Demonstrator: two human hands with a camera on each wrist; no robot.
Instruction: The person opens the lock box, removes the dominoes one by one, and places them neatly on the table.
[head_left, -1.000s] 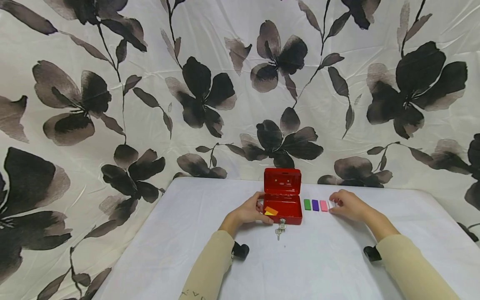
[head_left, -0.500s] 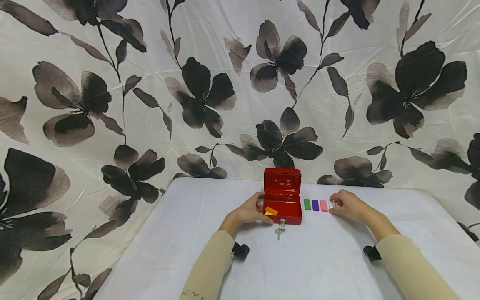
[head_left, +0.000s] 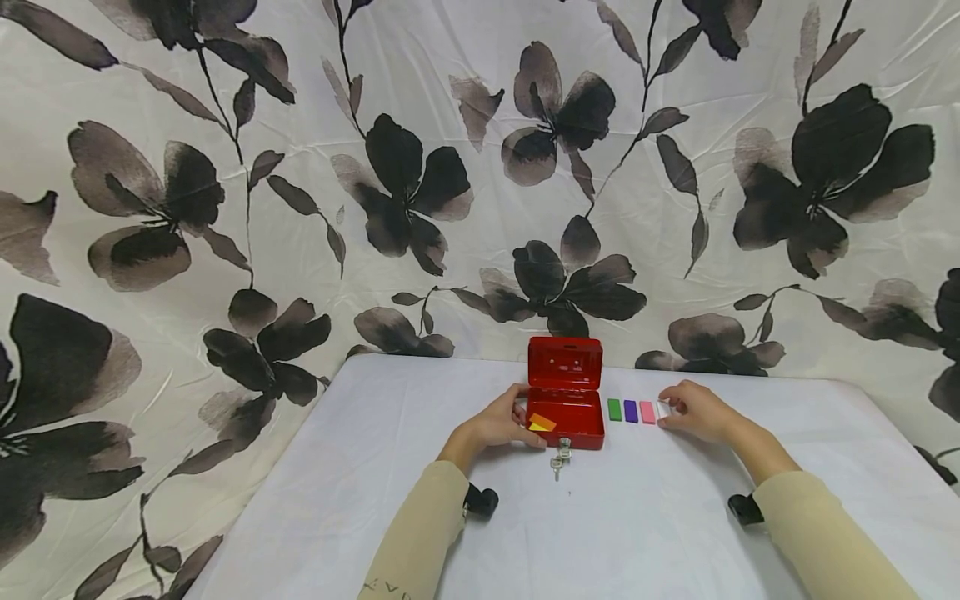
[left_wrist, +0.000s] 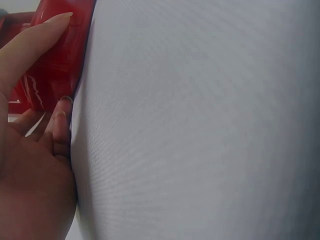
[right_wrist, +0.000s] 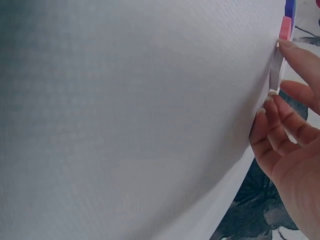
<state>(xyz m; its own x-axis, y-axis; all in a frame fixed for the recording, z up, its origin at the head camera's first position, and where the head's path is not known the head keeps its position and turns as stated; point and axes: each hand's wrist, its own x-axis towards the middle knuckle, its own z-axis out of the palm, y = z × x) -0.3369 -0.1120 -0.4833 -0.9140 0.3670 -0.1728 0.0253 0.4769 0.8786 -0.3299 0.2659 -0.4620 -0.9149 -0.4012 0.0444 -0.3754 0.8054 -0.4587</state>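
Observation:
In the head view a small red cash box point(head_left: 587, 441) stands with its lid raised. My left hand point(head_left: 495, 421) holds its left side, thumb on the front wall and fingers along the side; the left wrist view shows the thumb against the red metal point(left_wrist: 60, 55). An orange block point(head_left: 543, 421) and a yellow block point(head_left: 537, 427) lie inside. To the right, my right hand point(head_left: 697, 408) pinches a white block point(right_wrist: 275, 70) on the table between thumb and fingertips. It ends a row with a green block point(head_left: 615, 409), a purple block point(head_left: 631, 411) and a pink block point(head_left: 647, 412).
Keys point(head_left: 557, 465) hang from the lock at the box's front. A white cloth covers the table point(head_left: 637, 525), whose back edge runs just behind the box. Behind it hangs a floral curtain point(head_left: 450, 250).

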